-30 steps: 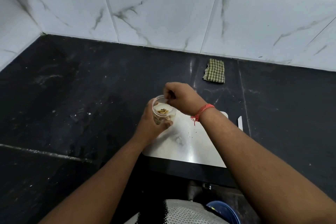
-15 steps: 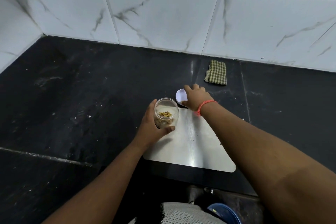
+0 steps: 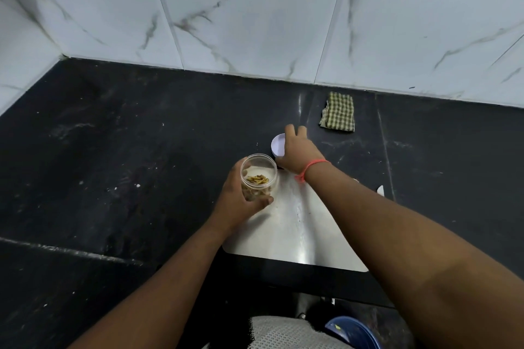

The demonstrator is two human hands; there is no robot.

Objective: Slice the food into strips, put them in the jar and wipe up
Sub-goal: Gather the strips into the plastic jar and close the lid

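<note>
A clear plastic jar (image 3: 258,170) with yellow-brown food strips (image 3: 257,179) inside stands at the far left corner of a steel cutting board (image 3: 295,232). My left hand (image 3: 237,201) is wrapped around the jar from the left. My right hand (image 3: 297,150), with a red thread at the wrist, lies over a white round lid (image 3: 277,144) just beyond the board; its fingers rest on the lid, and whether they grip it I cannot tell. A green checked cloth (image 3: 338,112) lies folded near the wall, beyond the right hand.
A white knife tip (image 3: 380,190) shows right of the board, mostly hidden by my right arm. The black counter (image 3: 119,150) meets white marble tiles at the back and left. A blue bucket rim (image 3: 351,331) sits below the counter edge.
My right hand left the jar's mouth and moved away to the white lid behind the board. The left hand kept holding the jar in place.
</note>
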